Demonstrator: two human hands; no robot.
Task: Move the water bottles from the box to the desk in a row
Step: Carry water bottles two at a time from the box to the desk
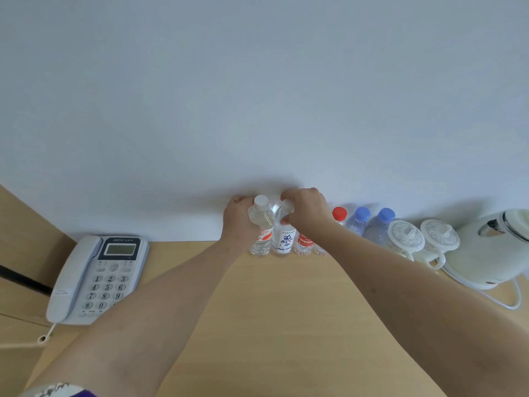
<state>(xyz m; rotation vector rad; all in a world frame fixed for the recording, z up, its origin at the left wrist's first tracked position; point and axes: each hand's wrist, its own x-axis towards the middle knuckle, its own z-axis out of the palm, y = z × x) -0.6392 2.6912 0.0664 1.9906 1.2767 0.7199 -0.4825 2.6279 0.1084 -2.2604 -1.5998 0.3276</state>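
Wooden desk (274, 305), clear water bottles (282, 239) rowed, both hands (306, 209) gripping two.

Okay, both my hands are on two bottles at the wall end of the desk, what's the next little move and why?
Probably let go of both. The white-capped bottle in your left hand and the blue-lettered bottle under your right hand already appear to stand upright on the desk, in line with the red-capped bottle and its neighbours.

arms (160, 305) bare | sleeve (57, 390) purple, white-grey print | hands ringless
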